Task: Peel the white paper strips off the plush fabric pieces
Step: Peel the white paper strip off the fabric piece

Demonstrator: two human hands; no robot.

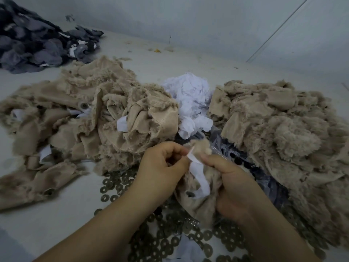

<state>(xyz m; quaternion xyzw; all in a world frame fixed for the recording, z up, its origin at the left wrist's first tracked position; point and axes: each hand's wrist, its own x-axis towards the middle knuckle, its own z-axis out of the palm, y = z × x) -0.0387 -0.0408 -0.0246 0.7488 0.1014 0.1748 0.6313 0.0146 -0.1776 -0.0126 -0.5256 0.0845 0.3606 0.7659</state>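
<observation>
The white paper strip (198,176) I am working on lies along the small beige plush fabric piece (200,203) held between my two hands, low in the middle of the view. My left hand (160,173) has its fingers (177,152) curled in, pinching the strip's upper end, which stands lifted off the pile. My right hand (236,188) grips the fabric piece, thumb laid along its top edge just beside the strip, the other fingers tucked under the plush and out of sight. How much of the strip is stuck down I cannot tell; its lower end disappears behind a fold.

Under my hands lies a scatter of dark round metal washers (170,233), running out of the bottom edge, partly on a clear plastic bag (232,157) whose outline is hard to make out. To the left sits a big heap of beige plush pieces (85,118) with white strips showing in places; to the right a second beige plush heap (279,133), cut off by the right edge. Between them, just behind my hands, is a mound of crumpled white paper strips (190,103). At far left, well apart, a pile of grey and dark fabric scraps (34,42) is cut off by the edge. Bare pale worktop (47,224) shows at lower left and behind the heaps, up to the wall (207,21).
</observation>
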